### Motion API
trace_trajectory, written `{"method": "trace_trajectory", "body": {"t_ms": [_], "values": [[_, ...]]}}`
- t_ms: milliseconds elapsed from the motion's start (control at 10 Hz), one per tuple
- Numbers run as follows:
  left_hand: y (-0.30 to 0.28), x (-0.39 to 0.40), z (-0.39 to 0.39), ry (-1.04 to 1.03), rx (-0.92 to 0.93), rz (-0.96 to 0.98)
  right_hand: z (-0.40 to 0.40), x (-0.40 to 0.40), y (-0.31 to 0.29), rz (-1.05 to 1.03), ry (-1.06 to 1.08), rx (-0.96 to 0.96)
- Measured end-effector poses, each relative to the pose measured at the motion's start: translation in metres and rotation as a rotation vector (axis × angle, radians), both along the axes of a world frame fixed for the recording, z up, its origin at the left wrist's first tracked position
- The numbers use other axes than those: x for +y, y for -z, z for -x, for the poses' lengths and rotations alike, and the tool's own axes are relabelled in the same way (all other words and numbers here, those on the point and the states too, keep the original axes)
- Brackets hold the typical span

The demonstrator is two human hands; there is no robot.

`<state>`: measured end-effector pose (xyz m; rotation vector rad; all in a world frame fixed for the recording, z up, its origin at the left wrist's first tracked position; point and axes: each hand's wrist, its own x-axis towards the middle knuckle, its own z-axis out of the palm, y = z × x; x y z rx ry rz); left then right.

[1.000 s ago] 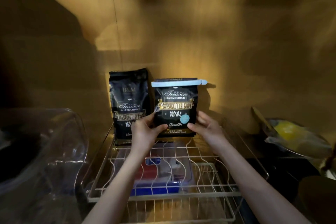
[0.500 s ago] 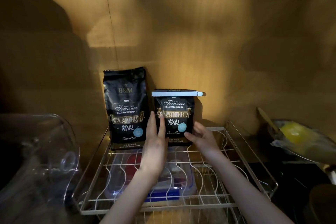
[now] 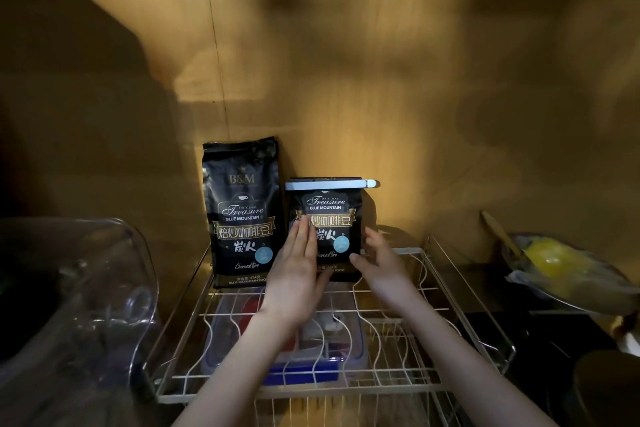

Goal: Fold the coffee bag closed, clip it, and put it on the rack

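Observation:
The folded black coffee bag [image 3: 329, 218] stands upright at the back of the wire rack [image 3: 460, 291], its top held by a pale blue clip [image 3: 329, 184]. A taller, unfolded black coffee bag [image 3: 242, 211] stands just to its left. My left hand [image 3: 294, 274] lies flat with fingers straight against the folded bag's lower left front. My right hand [image 3: 379, 262] hovers open at the bag's lower right edge, thumb near its corner; whether it touches is unclear.
A clear lidded box with red and blue contents [image 3: 287, 347] lies under the rack. A clear plastic container [image 3: 79, 291] stands at the left. At the right, a plate with yellow food under wrap [image 3: 554, 267]. A wooden wall stands close behind the bags.
The clipped bag came down from mid-air and now stands on the rack. Both hands let go of it; the left flattened against its front, the right opened beside it.

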<state>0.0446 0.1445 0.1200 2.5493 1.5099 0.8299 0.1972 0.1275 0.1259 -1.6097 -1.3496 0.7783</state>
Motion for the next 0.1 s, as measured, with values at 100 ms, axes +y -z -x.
{"method": "trace_trajectory", "body": {"t_ms": [100], "values": [[-0.0264, -0.0053, -0.0006, -0.003, 0.023, 0.024, -0.0030, -0.0165, -0.0323, -0.180, 0.011, 0.028]]}}
